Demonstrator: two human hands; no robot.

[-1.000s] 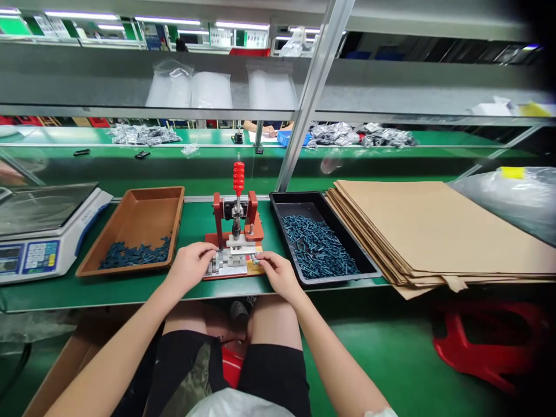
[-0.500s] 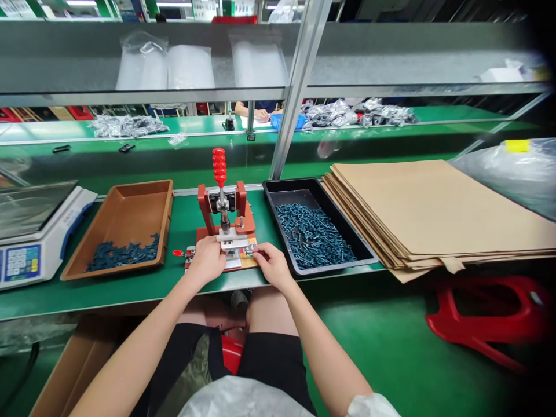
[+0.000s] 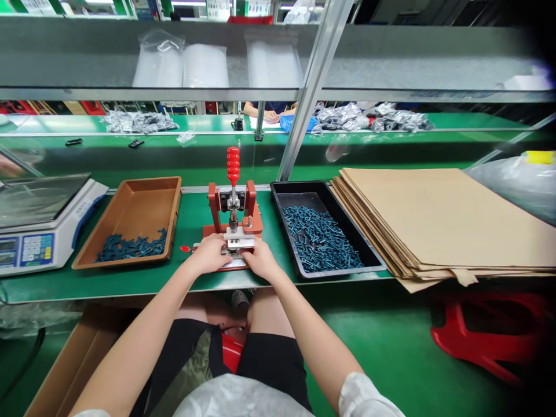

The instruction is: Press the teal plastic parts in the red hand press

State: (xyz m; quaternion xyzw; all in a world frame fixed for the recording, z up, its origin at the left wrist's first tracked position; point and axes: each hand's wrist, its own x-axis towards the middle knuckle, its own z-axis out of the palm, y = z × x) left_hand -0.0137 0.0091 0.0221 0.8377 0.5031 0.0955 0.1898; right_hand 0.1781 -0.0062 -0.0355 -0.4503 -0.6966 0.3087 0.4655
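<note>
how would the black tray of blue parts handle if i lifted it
The black tray may feel heavier at its loaded end, since the blue parts fill most of it and leave one end bare. Its low walls suggest they could slide out if tilted, and their rod shapes probably roll easily.

Bright, even light from overhead fluorescent tubes; shadows soft. Glare on the scale's top plate and plastic sheeting. Wide-angle bend toward the frame edges, dark smear in the top-right corner. Left hand and right hand sharp, no visible motion blur.
</note>
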